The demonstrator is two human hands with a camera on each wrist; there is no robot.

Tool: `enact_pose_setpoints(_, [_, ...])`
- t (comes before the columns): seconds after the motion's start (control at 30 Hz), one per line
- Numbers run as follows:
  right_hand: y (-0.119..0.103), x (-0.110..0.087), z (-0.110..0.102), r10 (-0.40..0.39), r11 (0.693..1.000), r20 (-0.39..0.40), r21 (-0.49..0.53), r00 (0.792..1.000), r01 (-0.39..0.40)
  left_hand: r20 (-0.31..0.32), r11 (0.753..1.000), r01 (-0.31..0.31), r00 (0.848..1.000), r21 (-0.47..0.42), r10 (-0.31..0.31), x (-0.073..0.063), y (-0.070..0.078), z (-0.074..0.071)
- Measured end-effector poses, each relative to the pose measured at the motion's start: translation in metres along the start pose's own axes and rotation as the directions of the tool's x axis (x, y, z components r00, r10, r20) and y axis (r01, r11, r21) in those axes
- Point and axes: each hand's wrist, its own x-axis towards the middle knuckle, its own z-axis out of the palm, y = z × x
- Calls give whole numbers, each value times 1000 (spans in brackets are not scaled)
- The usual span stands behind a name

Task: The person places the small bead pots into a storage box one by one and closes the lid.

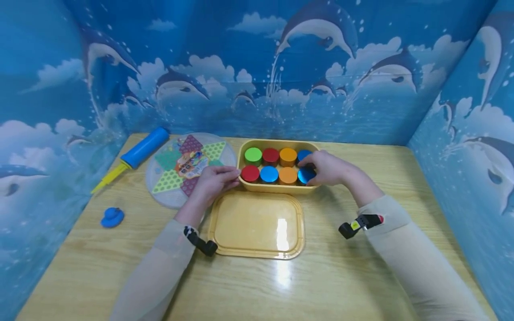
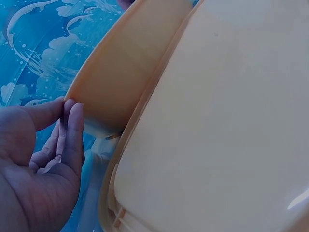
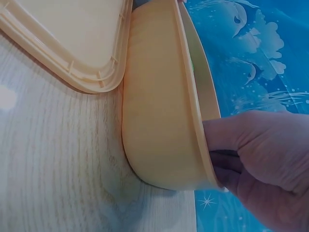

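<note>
A yellow oblong box (image 1: 277,189) holds two rows of short round tubs with coloured tops: a green tub (image 1: 253,154), a dark red tub (image 1: 271,155), orange ones and blue ones. My left hand (image 1: 214,182) pinches the box's left rim between thumb and fingers. Over the right end my right hand (image 1: 327,167) reaches down inside, its thumb and fingers around the front right blue tub (image 1: 305,175). In the right wrist view the box wall (image 3: 159,106) hides those fingertips. A second blue tub (image 1: 304,154) sits behind, partly covered by the hand.
The yellow lid (image 1: 257,223) lies flat in front of the box. At left are a round star-patterned game board (image 1: 164,162), a blue pump (image 1: 144,147) with a yellow nozzle, and a blue rubber duck (image 1: 112,217). A dolphin-print curtain (image 1: 249,67) borders the table.
</note>
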Motion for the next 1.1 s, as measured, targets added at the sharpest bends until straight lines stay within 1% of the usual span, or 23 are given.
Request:
enact_pose_setpoints(0.1, [3,-3,1,-19,1000,-21,15,1000,19,5,1000,-7,1000,-8,7,1,0,2])
enact_pose_setpoints(0.23, [6,-9,1,-23,998,-52,52,998,26,10,1000,-26,1000,17,26,1,2,5])
enact_pose_setpoints(0.33, [5,-14,0,-9,995,-79,103,997,17,7,998,-41,999,48,40,0,3,5])
enact_pose_setpoints(0.47, [4,-21,-1,-7,983,-122,179,992,29,7,995,-46,999,92,46,-3,6,2])
enact_pose_setpoints(0.57, [2,-28,-2,-20,977,-166,207,986,55,14,985,-66,998,157,64,-7,11,-2])
enact_pose_setpoints(0.63, [0,-34,-3,-21,973,-196,220,980,64,19,972,-85,996,219,83,-10,15,-7])
enact_pose_setpoints(0.7, [-1,-40,-3,-10,968,-222,243,975,66,26,949,-109,994,296,106,-15,20,-12])
enact_pose_setpoints(0.8, [-1,-48,-3,21,953,-265,297,964,60,41,921,-147,989,361,142,-22,29,-18])
enact_pose_setpoints(0.9, [-1,-55,-2,63,933,-315,356,947,56,42,903,-181,983,390,179,-29,36,-21])
enact_pose_setpoints(0.97, [0,-61,-1,94,923,-341,382,935,46,29,890,-199,978,410,205,-34,41,-23])
enact_pose_setpoints(1.03, [-1,-67,0,130,913,-356,407,925,28,12,871,-210,973,444,229,-38,44,-26])
enact_pose_setpoints(1.1, [-3,-75,1,171,902,-352,432,920,-2,2,843,-220,968,490,251,-44,46,-29])
